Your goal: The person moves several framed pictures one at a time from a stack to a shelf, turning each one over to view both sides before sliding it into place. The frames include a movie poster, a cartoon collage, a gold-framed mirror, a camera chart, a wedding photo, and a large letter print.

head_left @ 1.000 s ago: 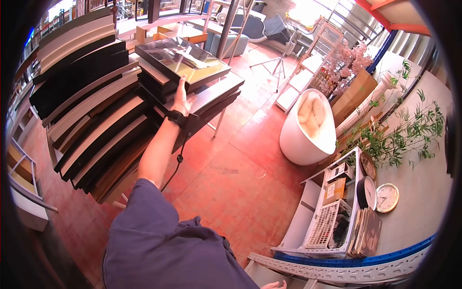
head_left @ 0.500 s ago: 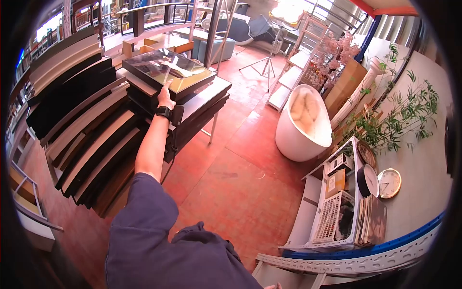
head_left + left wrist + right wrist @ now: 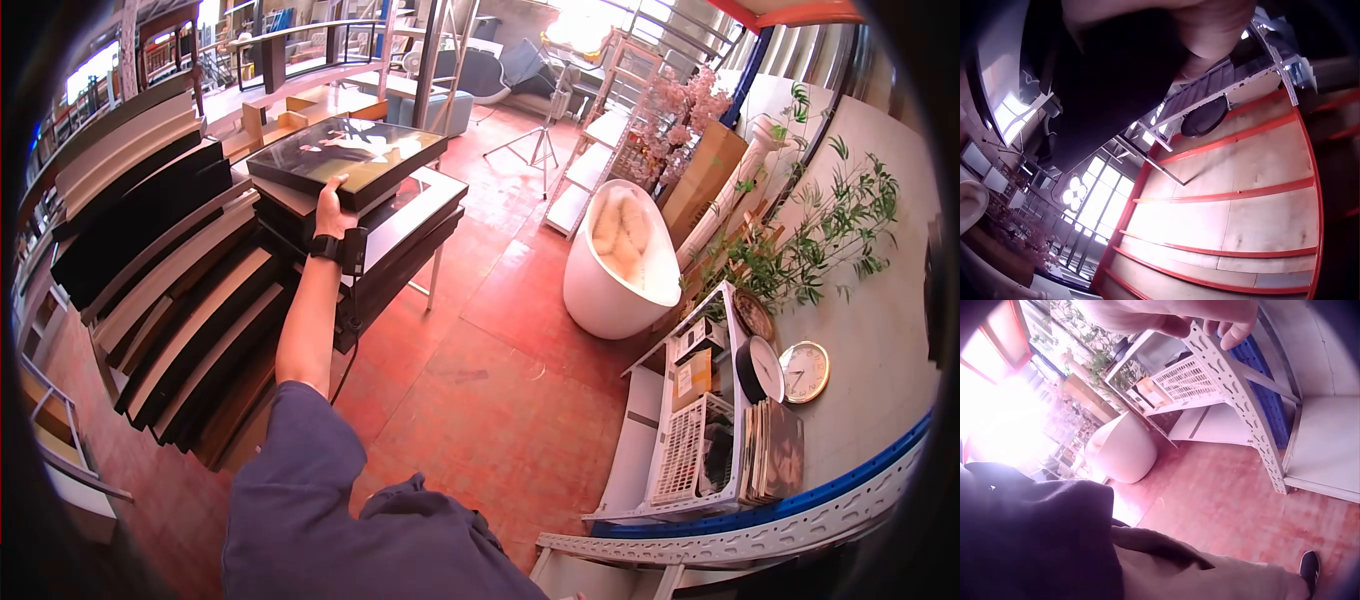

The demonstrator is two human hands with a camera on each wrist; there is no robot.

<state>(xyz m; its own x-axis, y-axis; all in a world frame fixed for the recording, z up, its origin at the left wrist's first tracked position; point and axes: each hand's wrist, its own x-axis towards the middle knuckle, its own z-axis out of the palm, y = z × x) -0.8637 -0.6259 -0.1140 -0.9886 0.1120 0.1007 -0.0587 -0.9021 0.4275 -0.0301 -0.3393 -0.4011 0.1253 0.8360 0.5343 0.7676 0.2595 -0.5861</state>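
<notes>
My left hand (image 3: 335,208) grips the near edge of a black-framed picture (image 3: 395,150) with a glossy front, the thumb on top. In the left wrist view the curled fingers (image 3: 1213,28) lie against its dark side. The picture is above a stack of other dark frames (image 3: 425,225), and a strip of the glossy one below shows under its right side. My right hand (image 3: 1179,312) hangs with loosely bent fingers and holds nothing; in its wrist view it overlaps the top of a white perforated shelf post (image 3: 1235,387).
Curved black and pale panels (image 3: 150,220) are stacked at left. A white tub-shaped seat (image 3: 610,290) stands on the red floor (image 3: 480,400). At right is a white shelf with a basket (image 3: 680,460), beside a wall clock (image 3: 803,372) and leafy branches (image 3: 800,260). A tripod (image 3: 545,150) stands farther back.
The picture in my left hand has risen off the frames beneath, its reflection shifting. The head view has turned slightly, and the right hand has nearly left its lower edge.
</notes>
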